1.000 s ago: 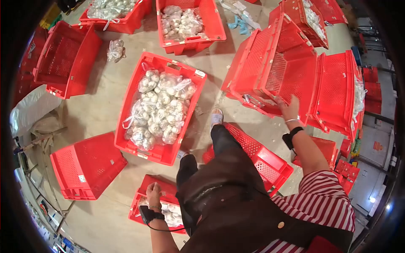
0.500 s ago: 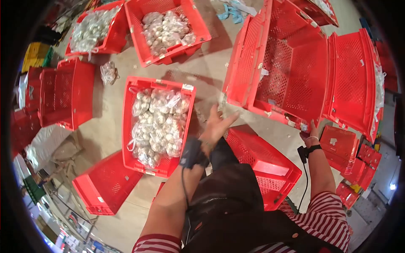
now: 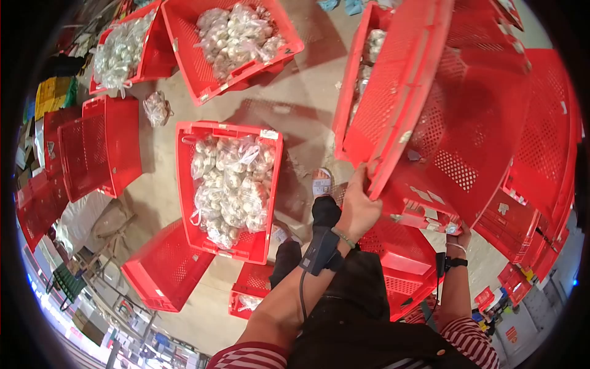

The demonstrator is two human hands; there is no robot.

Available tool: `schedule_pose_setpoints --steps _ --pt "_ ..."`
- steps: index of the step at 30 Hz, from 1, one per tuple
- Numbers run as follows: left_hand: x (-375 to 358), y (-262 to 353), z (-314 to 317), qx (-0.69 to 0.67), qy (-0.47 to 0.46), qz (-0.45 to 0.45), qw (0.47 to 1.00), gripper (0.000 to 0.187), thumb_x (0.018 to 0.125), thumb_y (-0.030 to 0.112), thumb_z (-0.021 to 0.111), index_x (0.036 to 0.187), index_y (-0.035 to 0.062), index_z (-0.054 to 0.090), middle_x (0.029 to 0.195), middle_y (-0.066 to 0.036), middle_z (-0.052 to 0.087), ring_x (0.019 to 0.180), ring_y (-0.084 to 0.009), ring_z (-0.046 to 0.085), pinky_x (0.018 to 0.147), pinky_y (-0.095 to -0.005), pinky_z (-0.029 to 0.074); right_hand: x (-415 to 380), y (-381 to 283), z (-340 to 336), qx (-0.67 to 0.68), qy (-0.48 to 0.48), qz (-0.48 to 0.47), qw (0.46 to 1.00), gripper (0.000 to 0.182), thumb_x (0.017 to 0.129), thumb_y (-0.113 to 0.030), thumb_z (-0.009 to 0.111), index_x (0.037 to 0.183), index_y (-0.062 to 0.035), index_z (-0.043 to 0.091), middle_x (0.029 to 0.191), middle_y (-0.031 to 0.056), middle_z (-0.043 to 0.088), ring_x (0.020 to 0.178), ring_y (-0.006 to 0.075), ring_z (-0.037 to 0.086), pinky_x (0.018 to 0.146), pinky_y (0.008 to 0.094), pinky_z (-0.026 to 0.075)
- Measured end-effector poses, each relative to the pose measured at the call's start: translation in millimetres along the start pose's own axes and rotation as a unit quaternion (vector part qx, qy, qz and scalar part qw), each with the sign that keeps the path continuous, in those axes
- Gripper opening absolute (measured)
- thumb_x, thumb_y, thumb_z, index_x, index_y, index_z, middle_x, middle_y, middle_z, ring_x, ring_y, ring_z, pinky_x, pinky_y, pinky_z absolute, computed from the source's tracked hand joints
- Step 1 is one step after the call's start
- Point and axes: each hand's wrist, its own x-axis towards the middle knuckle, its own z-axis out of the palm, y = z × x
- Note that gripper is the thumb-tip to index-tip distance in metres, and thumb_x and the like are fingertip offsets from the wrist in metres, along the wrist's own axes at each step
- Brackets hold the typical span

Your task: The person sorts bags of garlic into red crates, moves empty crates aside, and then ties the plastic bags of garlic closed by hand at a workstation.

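Note:
Both hands hold a large red plastic crate (image 3: 473,147), which is tilted up on the right. My left hand (image 3: 359,209) is closed around its near left corner. My right hand (image 3: 460,238) grips the near right corner, its fingers partly hidden by the crate. Beneath the raised side, bagged garlic (image 3: 375,44) shows in another red crate (image 3: 342,114). Left of my hands stands a red crate (image 3: 183,184) filled with clear bags of garlic bulbs (image 3: 230,187).
More red crates of bagged garlic (image 3: 233,37) stand at the top left. One loose bag (image 3: 157,109) lies on the floor. A stack of crates (image 3: 101,144) is at left, an upturned crate (image 3: 166,264) lower left. Another crate (image 3: 402,258) sits beside my legs.
My left hand has moved right and taken hold of the crate's corner. The crate has lifted and tilted, uncovering bagged garlic below it. My right hand stays at its corner.

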Motion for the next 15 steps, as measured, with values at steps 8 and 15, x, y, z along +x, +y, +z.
schedule_pose_setpoints --steps 8,15 --pt "44.5 6.1 -9.6 -0.145 -0.033 -0.086 0.985 0.061 0.071 -0.012 0.048 0.132 -0.0071 0.041 0.126 -0.020 0.055 0.120 -0.0266 0.054 0.102 -0.0298 0.040 0.8 -20.6 50.8 -0.069 0.139 -0.033 0.987 0.030 0.082 -0.009 0.056 0.106 0.0083 0.060 0.108 0.0189 0.065 0.104 0.0321 0.064 0.097 0.0467 0.050" --pt "17.4 -2.1 0.3 -0.181 -0.020 -0.041 0.982 0.068 0.073 -0.007 0.054 0.138 -0.0098 0.034 0.132 -0.018 0.050 0.125 -0.0227 0.049 0.104 -0.0269 0.037 -10.2 -12.5 41.9 -0.063 0.130 0.003 0.989 0.033 0.082 -0.010 0.052 0.109 0.0100 0.058 0.109 0.0202 0.064 0.103 0.0337 0.064 0.097 0.0474 0.051"
